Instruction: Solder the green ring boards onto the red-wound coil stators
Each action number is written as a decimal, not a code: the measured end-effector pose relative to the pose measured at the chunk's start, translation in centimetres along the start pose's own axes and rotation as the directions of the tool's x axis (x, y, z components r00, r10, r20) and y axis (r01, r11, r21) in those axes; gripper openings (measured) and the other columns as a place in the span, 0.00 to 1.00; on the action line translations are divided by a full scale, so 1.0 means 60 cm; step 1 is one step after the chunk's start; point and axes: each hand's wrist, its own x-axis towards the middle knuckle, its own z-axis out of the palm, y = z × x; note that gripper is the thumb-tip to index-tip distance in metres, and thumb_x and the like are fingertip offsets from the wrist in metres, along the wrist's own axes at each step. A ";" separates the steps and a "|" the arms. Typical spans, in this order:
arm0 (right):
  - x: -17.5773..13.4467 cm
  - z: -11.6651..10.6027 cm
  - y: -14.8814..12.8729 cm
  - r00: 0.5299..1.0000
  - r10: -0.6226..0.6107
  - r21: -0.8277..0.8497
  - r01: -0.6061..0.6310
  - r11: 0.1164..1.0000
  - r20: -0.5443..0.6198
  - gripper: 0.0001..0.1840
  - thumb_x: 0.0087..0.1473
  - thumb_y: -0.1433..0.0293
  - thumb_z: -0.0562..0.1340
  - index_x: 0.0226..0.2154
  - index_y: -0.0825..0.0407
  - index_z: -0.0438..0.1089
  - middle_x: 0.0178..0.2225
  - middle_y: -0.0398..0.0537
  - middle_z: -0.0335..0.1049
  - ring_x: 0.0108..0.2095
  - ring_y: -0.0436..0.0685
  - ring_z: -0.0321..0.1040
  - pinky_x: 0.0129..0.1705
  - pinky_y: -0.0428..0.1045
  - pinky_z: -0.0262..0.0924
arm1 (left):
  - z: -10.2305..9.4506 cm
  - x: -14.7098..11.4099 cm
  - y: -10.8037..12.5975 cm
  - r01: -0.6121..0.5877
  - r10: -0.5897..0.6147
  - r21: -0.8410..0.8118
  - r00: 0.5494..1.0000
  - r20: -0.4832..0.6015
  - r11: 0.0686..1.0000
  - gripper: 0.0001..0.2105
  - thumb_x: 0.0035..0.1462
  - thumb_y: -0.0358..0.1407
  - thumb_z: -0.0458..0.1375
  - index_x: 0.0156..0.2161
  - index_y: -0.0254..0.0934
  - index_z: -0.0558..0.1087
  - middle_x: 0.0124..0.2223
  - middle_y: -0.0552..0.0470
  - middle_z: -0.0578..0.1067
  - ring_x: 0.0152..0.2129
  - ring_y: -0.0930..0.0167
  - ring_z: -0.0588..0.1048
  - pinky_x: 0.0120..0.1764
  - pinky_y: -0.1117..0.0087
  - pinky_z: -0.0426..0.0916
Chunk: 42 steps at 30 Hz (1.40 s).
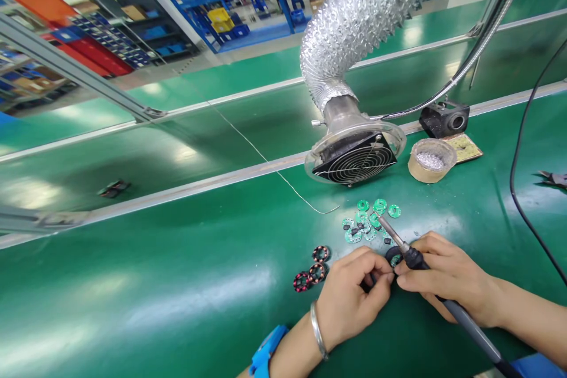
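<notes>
A soldering iron lies in my right hand, with its metal tip pointing up and left over some small circuit boards. The thumb and finger of my left hand are pinched together close to my right fingertips. A bit of something dark shows inside that left grip, mostly hidden. Just beyond the fingertips is a black ring-shaped part with green in its middle, partly covered by the iron and fingers. Small round green boards and dark bits are scattered beyond it. Several copper-wound rings lie left of my left hand.
A fume extractor fan hangs over the green bench on a silver duct. A tub of metal shavings, a yellow sponge and an iron holder stand right. Thin wire stretches leftward; pliers lie far right.
</notes>
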 end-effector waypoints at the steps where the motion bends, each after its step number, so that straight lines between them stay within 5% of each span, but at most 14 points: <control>1: -0.001 0.001 0.000 1.000 0.001 0.005 -0.001 1.000 -0.003 0.17 0.61 0.80 0.52 0.50 0.51 0.63 0.30 0.46 0.70 0.38 0.56 0.64 0.39 0.53 0.59 | -0.001 -0.001 -0.001 -0.016 0.016 0.016 1.000 -0.003 1.000 0.04 0.53 0.26 0.56 0.30 0.36 0.71 0.26 0.53 0.72 0.21 0.76 0.69 0.25 0.78 0.65; 6: 0.004 -0.020 -0.016 0.993 0.048 -0.019 -0.050 0.999 -0.111 0.22 0.58 0.79 0.53 0.55 0.54 0.60 0.24 0.42 0.64 0.26 0.52 0.60 0.30 0.50 0.58 | -0.002 -0.003 0.001 -0.089 0.089 0.075 0.996 0.002 0.993 0.06 0.54 0.24 0.54 0.30 0.36 0.70 0.26 0.54 0.73 0.23 0.75 0.70 0.27 0.77 0.65; 12: 0.014 -0.058 -0.060 0.966 0.197 0.037 -0.194 0.980 -0.169 0.19 0.55 0.76 0.54 0.49 0.55 0.67 0.25 0.46 0.65 0.24 0.55 0.64 0.25 0.50 0.60 | -0.003 -0.002 -0.003 -0.120 0.119 0.110 0.993 0.015 0.987 0.06 0.55 0.25 0.53 0.31 0.36 0.70 0.28 0.53 0.74 0.23 0.74 0.70 0.28 0.75 0.66; 20: 0.016 -0.030 -0.070 0.904 0.293 0.161 -0.254 0.954 -0.311 0.09 0.56 0.71 0.54 0.37 0.52 0.69 0.19 0.43 0.62 0.17 0.53 0.58 0.20 0.49 0.52 | -0.003 -0.004 -0.005 -0.116 0.115 0.101 0.993 0.014 0.988 0.06 0.56 0.26 0.53 0.32 0.36 0.71 0.27 0.52 0.73 0.23 0.74 0.70 0.28 0.76 0.65; 42: 0.011 -0.030 -0.073 0.900 0.314 0.153 -0.280 0.948 -0.302 0.09 0.53 0.74 0.54 0.36 0.52 0.68 0.19 0.44 0.62 0.18 0.53 0.58 0.22 0.50 0.53 | 0.000 -0.005 -0.005 -0.122 0.123 0.135 0.992 0.002 0.983 0.05 0.56 0.26 0.53 0.32 0.36 0.70 0.28 0.52 0.74 0.23 0.73 0.71 0.28 0.74 0.67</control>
